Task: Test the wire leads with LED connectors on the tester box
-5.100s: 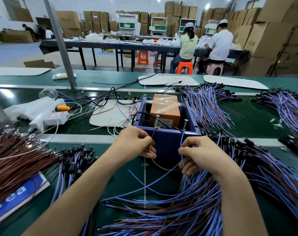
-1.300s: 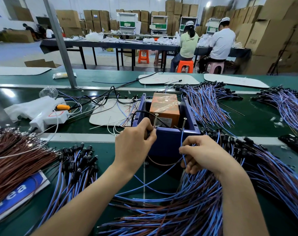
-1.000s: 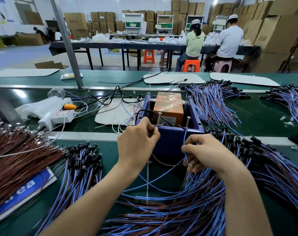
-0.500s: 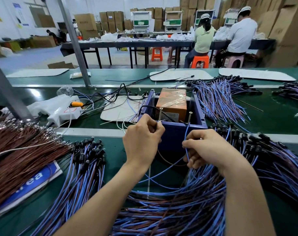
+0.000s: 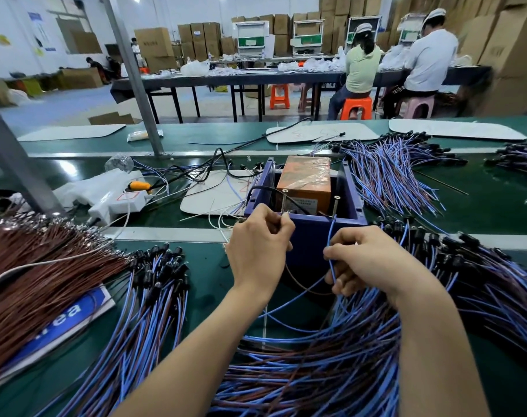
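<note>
counter (image 5: 214, 284): green top, pretty much buried in wire
wire pile (image 5: 331, 365): blue and brown leads heaped in front of the box, black connectors on the ends
tester box (image 5: 313, 236): purple, open top, dead centre, orange block (image 5: 305, 182) sitting inside
left hand (image 5: 257, 251): closed on a brown wire (image 5: 298, 282), held up against the left screw post (image 5: 283, 201)
right hand (image 5: 367, 260): pinching a blue wire (image 5: 332, 236) that runs up to the right screw post (image 5: 336, 206) (can't tell if it touches)

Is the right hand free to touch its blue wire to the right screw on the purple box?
Probably yes: the right hand pinches the blue wire just below the right screw, nothing between.
</note>
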Motion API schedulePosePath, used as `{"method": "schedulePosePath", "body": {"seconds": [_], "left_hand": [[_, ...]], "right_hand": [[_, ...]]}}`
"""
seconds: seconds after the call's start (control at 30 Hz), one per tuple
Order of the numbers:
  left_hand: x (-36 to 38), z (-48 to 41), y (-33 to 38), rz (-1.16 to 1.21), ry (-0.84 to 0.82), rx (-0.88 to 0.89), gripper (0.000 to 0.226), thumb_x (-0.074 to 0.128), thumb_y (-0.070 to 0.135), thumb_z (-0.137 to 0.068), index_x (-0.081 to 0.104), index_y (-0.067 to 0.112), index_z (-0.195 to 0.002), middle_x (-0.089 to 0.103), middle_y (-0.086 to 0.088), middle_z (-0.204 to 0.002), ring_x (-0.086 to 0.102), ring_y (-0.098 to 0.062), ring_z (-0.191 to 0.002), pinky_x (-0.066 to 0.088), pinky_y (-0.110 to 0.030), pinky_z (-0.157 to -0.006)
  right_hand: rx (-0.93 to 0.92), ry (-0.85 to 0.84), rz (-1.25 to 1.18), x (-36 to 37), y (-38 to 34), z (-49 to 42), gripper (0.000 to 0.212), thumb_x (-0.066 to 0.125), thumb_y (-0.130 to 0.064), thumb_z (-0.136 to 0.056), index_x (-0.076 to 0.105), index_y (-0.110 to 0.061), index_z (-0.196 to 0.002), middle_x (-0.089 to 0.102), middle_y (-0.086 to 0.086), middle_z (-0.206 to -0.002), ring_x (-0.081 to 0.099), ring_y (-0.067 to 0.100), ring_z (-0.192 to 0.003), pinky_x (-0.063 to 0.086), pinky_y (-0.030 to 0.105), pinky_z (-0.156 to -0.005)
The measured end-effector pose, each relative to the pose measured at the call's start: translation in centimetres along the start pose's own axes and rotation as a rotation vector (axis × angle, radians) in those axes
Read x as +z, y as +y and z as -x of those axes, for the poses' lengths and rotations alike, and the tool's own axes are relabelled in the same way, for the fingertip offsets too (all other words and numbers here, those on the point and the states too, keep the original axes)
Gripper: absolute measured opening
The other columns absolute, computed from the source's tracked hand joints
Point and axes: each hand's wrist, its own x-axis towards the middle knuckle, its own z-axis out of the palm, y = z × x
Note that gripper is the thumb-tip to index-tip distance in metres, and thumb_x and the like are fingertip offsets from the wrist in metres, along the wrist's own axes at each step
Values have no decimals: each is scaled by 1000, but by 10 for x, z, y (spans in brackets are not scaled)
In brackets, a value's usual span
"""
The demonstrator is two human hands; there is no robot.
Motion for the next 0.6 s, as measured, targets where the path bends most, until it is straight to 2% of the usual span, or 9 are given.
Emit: {"method": "schedulePosePath", "body": {"seconds": [0.23,0.43,0.6], "left_hand": [[1,2,-1,-63,29,-10,24,53,40,-90,53,27,-70,59,11,-47,60,-10,-62,47,-31,-64],[4,5,-1,-59,32,-38,21,49,39,-93,55,27,-77,61,11,-49,60,-12,-66,48,-32,-65],[6,7,0,-45,41,-66,22,44,38,-96,54,27,-79,61,10,-49,59,-8,-63,45,-29,-59]], "right_hand": [[-1,-8,-15,-1,2,0,14,52,-3,-95,58,-4,-82,64,15,-51,59,22,-39,46,22,-39],[-8,-5,-20,-1,1,0,14,53,-3,-95,58,-4,-82,64,16,-52,59,23,-40,46,23,-40],[-5,2,-34,-1,1,0,14,53,-3,-95,58,-2,-82,64,16,-52,58,23,-39,46,22,-39]]}}
